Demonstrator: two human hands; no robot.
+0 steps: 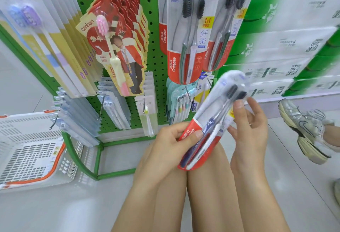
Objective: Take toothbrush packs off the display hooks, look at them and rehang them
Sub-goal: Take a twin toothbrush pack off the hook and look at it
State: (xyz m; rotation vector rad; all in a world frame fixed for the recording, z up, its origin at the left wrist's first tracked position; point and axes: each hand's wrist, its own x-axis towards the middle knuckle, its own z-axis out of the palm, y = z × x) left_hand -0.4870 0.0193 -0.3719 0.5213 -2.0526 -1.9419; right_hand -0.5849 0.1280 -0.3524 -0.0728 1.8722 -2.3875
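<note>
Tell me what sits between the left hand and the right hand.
In the head view, only the Colgate toothbrush pack spans the gap. The left hand pinches its red lower end, and the right hand holds its clear upper part by the brush heads.

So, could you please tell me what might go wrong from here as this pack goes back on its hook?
1. The Colgate pack is held only by finger pinches of the left hand and right hand; the slick blister could slip.
2. Rehanging, it may knock the hanging Colgate packs on the crowded pegboard.
</note>
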